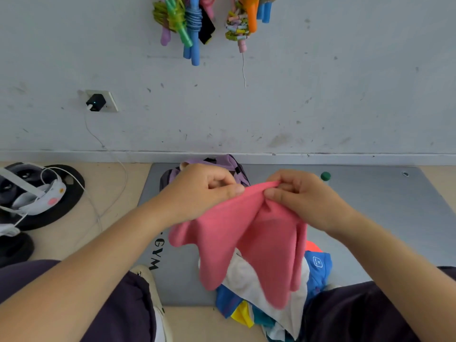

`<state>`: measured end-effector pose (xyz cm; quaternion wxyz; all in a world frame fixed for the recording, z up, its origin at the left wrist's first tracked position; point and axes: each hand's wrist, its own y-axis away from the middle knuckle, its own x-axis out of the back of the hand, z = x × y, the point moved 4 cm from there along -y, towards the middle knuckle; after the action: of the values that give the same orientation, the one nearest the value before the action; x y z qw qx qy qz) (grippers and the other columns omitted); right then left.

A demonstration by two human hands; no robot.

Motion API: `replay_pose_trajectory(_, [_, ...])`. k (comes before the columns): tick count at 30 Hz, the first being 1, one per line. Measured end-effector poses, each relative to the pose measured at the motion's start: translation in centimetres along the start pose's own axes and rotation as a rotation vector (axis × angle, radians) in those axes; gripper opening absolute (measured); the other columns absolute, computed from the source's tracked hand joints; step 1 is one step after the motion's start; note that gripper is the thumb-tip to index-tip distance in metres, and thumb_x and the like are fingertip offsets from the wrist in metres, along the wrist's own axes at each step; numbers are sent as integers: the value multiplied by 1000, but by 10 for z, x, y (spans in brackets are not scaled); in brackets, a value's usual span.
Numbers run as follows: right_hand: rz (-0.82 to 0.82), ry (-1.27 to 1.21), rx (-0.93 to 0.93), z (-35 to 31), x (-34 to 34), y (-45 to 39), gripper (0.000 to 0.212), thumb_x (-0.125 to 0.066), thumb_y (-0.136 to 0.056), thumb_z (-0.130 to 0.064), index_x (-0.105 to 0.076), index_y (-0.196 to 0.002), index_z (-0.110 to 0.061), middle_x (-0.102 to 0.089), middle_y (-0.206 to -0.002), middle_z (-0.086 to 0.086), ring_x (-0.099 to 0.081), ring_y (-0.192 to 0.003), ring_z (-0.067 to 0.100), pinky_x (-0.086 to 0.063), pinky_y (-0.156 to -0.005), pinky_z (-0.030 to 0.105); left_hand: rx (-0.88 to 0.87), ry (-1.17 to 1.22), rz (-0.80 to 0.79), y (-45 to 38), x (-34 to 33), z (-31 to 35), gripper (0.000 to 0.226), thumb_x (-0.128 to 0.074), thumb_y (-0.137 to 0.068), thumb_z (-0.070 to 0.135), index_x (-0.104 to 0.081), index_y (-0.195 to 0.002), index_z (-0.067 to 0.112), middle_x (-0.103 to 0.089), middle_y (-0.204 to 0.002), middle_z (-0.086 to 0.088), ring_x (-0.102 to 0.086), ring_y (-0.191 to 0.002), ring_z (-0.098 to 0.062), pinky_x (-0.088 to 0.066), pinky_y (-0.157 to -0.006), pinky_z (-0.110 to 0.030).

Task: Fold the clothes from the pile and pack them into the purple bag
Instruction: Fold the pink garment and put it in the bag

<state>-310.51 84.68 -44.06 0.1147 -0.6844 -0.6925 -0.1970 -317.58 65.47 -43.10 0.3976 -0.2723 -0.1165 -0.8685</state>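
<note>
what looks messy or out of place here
Nothing is damaged or spilled. The clothes pile is a loose heap spilling off the grey mat's near edge onto the floor. Both hands hold the pink garment above it.

Bag [223,162] behind hands, against wall [320,107]; held garment [251,233] over clothes pile [266,299] on mat [382,218].
</note>
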Motion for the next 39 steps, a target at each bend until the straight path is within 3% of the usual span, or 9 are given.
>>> replay_pose_trajectory(6, [107,68,-31,12,18,-5,5,-62,-93,-10,-66,-91,-9,-68,-73,18,-56,-65,10,-45,-68,25,125,-188,-99,-2,14,-23,25,-69,-86,45,-71,-69,26,-59,-54,19,-50,-50,4,-37,-55,-10])
replay_pose_trajectory(10, [-7,195,-42,13,9,-2,7,-62,-93,-13,-65,-93,-7,-65,-76,25,-51,-65,14,-41,-67,29,146,-340,-16,-3,15,-29,26,-63,-89,45,-66,-67,31,-65,-68,15,-60,-69,-3,-48,-74,-32])
replay_pose_trajectory(14, [-46,23,-18,4,3,1,28,-63,-91,-6,-64,-112,-23,-64,-72,0,-57,-71,8,-46,-74,17,92,-157,28,0,1,-15,11,-67,-89,41,-69,-85,31,-65,-73,26,-59,-71,7,-38,-68,-12])
replay_pose_trajectory(18, [-159,-166,21,-7,-7,8,39,-60,-92,-2,-60,-123,-26,-69,-88,14,-63,-82,17,-51,-82,30,81,-2,-65,4,-23,-3,45,-70,-84,48,-56,-126,40,-64,-61,16,-59,-60,3,-40,-57,-7])
replay_pose_trajectory(21, [-179,-273,41,-10,-10,10,37,-59,-92,0,-61,-123,-21,-70,-97,20,-66,-88,21,-53,-85,32,54,26,-160,5,-34,3,26,-62,-84,53,-68,-100,34,-61,-62,8,-52,-57,-1,-42,-59,-19])
replay_pose_trajectory(24, [-111,-258,29,-6,-8,8,30,-64,-89,-1,-66,-115,-17,-71,-85,12,-65,-81,15,-54,-78,25,29,40,-53,2,-26,3,35,-61,-91,42,-58,-62,23,-39,-56,7,-33,-53,-6,-28,-54,-24])
replay_pose_trajectory(30, [-150,-166,-56,4,-2,7,8,-66,-89,-13,-72,-91,-8,-73,-80,5,-64,-72,9,-52,-67,17,145,186,411,-5,7,-15,41,-63,-92,40,-56,-68,8,-37,-57,11,-33,-56,-5,-26,-51,-19])
replay_pose_trajectory(35, [-216,-281,-39,-2,-13,10,17,-70,-81,-28,-75,-91,-15,-73,-84,19,-65,-72,20,-53,-68,28,184,323,91,-3,-17,-11,35,-75,-76,52,-71,-104,31,-73,-99,13,-66,-95,-5,-48,-97,-30])
replay_pose_trajectory(39, [-252,-361,6,-6,-20,12,23,-68,-82,-33,-74,-98,-17,-72,-92,25,-66,-79,25,-52,-73,33,183,248,-288,6,-39,0,39,-68,-78,64,-73,-90,27,-73,-82,-1,-69,-80,-19,-50,-80,-36])
